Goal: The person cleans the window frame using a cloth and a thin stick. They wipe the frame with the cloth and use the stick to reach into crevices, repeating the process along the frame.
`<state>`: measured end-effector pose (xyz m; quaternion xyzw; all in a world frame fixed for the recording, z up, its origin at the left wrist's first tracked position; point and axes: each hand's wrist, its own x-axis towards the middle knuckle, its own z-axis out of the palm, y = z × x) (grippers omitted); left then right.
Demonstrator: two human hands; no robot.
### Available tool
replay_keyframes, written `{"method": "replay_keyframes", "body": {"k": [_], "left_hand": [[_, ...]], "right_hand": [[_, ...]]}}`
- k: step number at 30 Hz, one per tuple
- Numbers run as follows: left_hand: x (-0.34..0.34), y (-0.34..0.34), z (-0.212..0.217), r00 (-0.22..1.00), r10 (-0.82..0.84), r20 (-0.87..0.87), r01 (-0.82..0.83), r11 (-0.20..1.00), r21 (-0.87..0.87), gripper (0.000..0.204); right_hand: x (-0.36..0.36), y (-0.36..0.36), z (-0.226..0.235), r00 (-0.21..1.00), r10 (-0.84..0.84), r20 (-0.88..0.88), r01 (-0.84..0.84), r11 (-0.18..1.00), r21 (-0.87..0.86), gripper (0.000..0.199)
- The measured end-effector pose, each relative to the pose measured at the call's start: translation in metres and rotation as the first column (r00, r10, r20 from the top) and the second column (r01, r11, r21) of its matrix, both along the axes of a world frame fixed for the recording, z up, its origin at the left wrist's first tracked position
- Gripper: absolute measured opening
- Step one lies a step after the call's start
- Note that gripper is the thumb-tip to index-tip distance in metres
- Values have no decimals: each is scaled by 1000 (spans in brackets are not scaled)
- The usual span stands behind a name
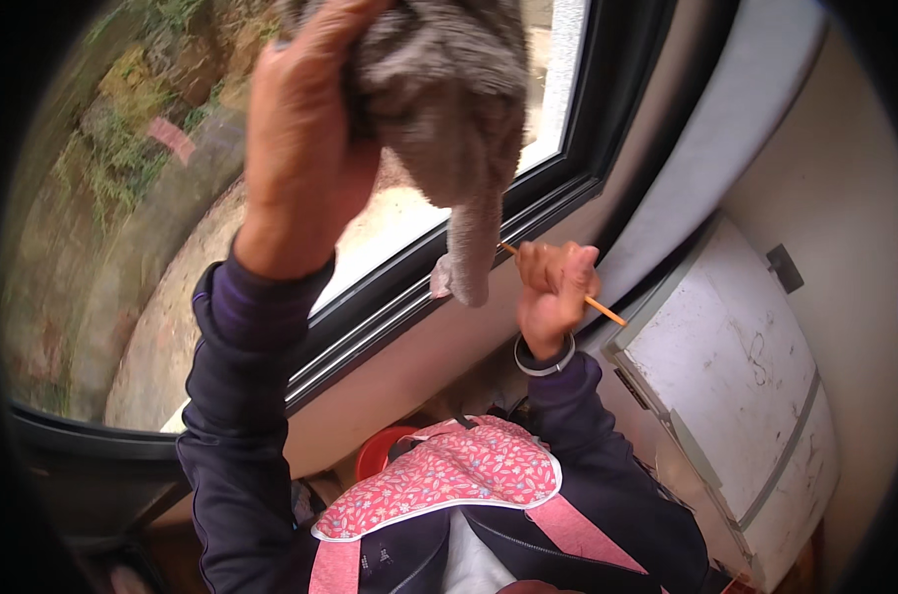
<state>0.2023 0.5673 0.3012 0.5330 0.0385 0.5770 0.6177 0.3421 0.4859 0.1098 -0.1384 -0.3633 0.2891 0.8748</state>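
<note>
My left hand (300, 148) is raised near the top edge, in front of the window. Its palm and thumb press against a grey-brown furry cloth piece (439, 99), while the fingertips run out of view. From that piece a narrow limb-like end (472, 252) hangs down, with a small pale pink scrap (441, 277) beside it. Lower and to the right, my right hand (553, 287) is closed in a fist around a thin orange stick (607, 312). One end of the stick points toward the hanging end of the furry piece. A light bracelet circles the right wrist.
A large dark-framed window (558, 193) fills the left and middle, with rocks and plants outside. At the right stands a scuffed white cabinet (736, 366), beside a pale curtain-like strip (726, 109). Below, a red container (375, 453) shows partly behind my pink flowered apron (449, 470).
</note>
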Motion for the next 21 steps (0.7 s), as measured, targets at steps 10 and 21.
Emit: {"method": "replay_keyframes", "body": {"k": [10,21], "left_hand": [[79,1,-53,982,184,-42,-186,981,-58,43],[42,4,-203,847,280,-451,-365,924,-112,41]], "right_hand": [[153,125,3,664,-570,483,661,750,-22,47],[138,136,-41,291,-368,883,762,648,19,37]]}}
